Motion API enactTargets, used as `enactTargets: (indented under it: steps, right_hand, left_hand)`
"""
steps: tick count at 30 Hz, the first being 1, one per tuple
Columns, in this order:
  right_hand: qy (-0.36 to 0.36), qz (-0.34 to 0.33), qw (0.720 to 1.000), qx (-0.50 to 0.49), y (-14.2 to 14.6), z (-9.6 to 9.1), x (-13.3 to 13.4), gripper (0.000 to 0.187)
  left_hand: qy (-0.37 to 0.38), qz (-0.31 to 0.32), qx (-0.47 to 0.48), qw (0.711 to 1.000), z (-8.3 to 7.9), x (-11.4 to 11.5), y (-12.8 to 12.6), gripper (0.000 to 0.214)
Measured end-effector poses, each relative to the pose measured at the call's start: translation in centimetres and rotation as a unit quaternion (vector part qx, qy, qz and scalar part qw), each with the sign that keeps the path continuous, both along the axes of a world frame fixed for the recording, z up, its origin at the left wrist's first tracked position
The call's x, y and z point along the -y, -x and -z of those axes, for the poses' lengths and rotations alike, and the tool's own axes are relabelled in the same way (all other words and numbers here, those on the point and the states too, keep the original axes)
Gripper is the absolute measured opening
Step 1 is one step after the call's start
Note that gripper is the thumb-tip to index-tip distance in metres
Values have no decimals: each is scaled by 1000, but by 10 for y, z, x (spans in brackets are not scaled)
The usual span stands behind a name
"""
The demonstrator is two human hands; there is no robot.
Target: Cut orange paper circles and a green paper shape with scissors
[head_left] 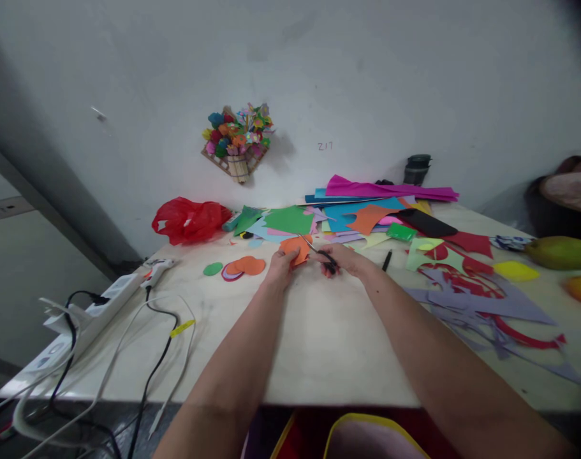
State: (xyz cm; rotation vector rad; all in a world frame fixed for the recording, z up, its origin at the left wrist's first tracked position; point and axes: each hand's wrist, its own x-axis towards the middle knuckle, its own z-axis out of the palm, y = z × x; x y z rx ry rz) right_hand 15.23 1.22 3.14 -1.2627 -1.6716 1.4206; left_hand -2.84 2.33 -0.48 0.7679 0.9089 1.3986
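Near the middle of the table, my left hand [281,268] pinches a piece of orange paper [296,248] by its near left side. My right hand [340,260] is closed around the black handles of a pair of scissors [329,262]. Their metal blades point up and left, at the right edge of the orange paper. Whether the blades are apart I cannot tell. To the left of my hands lie orange cut-out discs [250,265], overlapping a purple-rimmed one, with a green disc [212,269] beside them.
Coloured sheets [290,220] are piled at the back, with a black phone [426,223] on top. Paper scraps [491,299] and a green fruit [560,253] lie right, near a black pen [387,260]. A red plastic bag [189,220], power strip [94,309] and cables stand left.
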Motion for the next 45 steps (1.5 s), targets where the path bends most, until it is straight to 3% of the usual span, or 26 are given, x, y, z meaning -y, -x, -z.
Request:
enactTargets:
  steps: [29, 45]
  right_hand:
    - [-8, 32, 999, -19, 1, 5, -2, 25]
    - [-6, -5, 1000, -3, 0, 3, 0, 31]
  left_hand:
    - [-23, 22, -4, 999, 0, 1, 1, 14]
    - [-20, -38, 13, 999, 7, -6, 0, 25]
